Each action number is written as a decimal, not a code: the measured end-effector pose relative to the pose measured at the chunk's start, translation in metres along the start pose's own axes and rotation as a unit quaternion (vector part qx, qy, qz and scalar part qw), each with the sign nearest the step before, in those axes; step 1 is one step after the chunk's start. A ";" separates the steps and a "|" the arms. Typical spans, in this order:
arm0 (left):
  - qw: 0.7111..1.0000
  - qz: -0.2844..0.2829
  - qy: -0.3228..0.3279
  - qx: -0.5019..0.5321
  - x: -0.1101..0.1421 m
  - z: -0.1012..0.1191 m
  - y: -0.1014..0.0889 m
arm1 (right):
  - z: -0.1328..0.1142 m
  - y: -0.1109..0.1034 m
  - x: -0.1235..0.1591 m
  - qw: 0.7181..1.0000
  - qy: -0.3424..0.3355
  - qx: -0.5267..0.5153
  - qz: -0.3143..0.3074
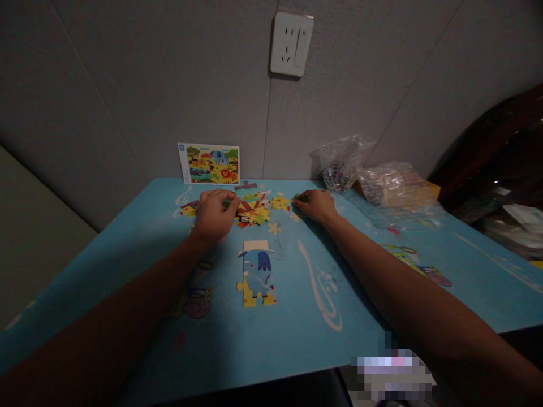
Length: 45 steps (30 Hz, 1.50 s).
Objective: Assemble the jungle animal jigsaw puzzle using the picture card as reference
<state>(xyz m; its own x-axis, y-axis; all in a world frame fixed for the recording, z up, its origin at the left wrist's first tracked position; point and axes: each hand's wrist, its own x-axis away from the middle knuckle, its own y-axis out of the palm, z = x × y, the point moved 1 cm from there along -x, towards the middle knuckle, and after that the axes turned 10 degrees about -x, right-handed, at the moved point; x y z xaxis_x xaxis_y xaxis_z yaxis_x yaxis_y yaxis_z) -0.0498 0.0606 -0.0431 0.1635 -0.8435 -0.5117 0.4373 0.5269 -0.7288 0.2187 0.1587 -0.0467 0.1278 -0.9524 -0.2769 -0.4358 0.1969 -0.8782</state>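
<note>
By the wall (212, 107), clear bag (354, 148) of shiny bits (338, 176), left grip (215, 215) and right grip (316, 204) around puzzle pieces (294, 198)

Open counter (292, 339) flanks the joined elephant pieces (257, 277). Behind, the wall (212, 85) blocks passage, and plastic bags (392, 183) crowd the back right.

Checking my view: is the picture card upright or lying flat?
Upright: the picture card stands at the back of the table, printed side facing the camera.

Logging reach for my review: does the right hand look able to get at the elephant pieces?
Probably yes: no object shows between the right hand and the elephant pieces, though that hand is at a green piece.
</note>
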 end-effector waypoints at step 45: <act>0.968 -0.181 0.056 -0.163 0.012 0.007 0.004 | -0.060 0.010 0.031 0.962 -0.216 -0.168 -0.022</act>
<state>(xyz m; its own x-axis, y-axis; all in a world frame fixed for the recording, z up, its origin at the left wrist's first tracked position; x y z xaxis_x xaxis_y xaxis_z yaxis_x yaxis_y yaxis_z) -0.0404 0.0521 -0.0489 -0.0537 -0.9721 -0.2284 0.1419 0.2190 -0.9654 0.1644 0.1177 -0.0408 0.4790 -0.7586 -0.4417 -0.6752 0.0031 -0.7376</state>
